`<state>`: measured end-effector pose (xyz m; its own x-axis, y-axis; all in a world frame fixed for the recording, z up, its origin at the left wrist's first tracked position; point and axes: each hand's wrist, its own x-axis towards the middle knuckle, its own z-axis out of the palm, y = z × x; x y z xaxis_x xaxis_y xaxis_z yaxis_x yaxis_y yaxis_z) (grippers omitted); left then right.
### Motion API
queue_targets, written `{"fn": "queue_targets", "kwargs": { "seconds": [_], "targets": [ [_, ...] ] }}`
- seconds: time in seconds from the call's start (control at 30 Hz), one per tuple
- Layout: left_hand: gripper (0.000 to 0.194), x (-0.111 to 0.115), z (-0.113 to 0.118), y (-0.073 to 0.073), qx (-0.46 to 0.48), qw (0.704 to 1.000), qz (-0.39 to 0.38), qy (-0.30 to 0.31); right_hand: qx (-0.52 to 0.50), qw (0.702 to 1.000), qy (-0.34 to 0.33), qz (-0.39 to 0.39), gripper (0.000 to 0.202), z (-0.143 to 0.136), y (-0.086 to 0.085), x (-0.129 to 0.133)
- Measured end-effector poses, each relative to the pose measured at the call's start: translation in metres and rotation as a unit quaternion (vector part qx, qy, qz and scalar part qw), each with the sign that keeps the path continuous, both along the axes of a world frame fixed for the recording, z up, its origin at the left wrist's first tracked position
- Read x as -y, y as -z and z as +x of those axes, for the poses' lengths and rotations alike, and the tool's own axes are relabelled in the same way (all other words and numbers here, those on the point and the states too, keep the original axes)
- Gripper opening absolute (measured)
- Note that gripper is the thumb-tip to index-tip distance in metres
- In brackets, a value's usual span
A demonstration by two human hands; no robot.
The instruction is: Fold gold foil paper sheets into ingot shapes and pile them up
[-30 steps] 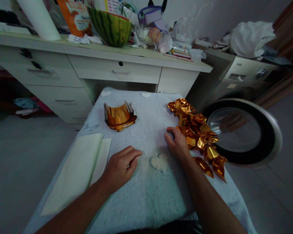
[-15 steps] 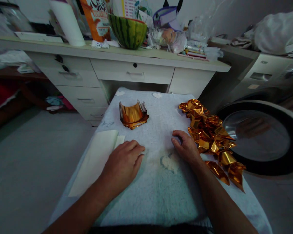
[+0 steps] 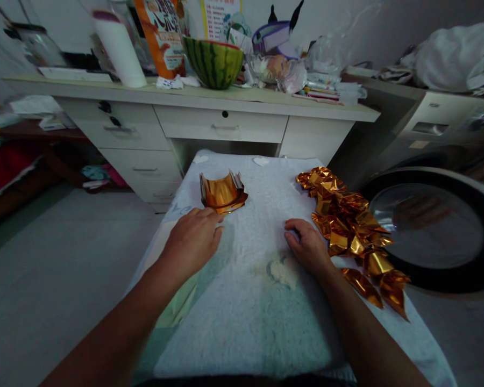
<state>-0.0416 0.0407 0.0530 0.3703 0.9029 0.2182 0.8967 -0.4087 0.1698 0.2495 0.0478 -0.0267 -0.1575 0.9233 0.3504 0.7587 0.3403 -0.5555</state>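
On the cloth-covered bench, the loosely curled left hand reached the curved, shiny gold foil stack near the far-left corner (its grip unclear), while the right hand, half-open and empty, lay beside crinkled foil pieces along the right edge.

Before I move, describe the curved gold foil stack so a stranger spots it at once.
Find the cloth-covered table before the white desk. The curved gold foil stack sits near its far left corner, beyond the left hand. It forms one smooth curve, unlike the crumpled heap along the right edge.
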Motion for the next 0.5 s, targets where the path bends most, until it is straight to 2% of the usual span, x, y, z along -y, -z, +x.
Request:
{"fn": "queue_targets", "kwargs": {
  "seconds": [0.1,0.23,0.4,0.5],
  "targets": [
    [0.018,-0.033,0.011,0.002,-0.033,0.998,-0.013,-0.051,0.011,1.0,-0.011,0.009,0.015,0.0,0.001,-0.001],
    [0.016,-0.068,0.028,0.021,-0.021,0.997,-0.014,-0.071,0.015,1.0,-0.02,0.008,0.013,0.001,0.003,-0.002],
    [0.036,-0.092,0.041,0.047,0.001,0.994,-0.013,-0.113,0.019,1.0,-0.022,0.007,0.013,0.001,0.006,-0.003],
    [0.034,-0.098,0.042,0.056,0.002,0.991,-0.012,-0.136,0.024,0.999,-0.023,0.004,0.013,0.001,0.006,-0.003]
  ]
}}
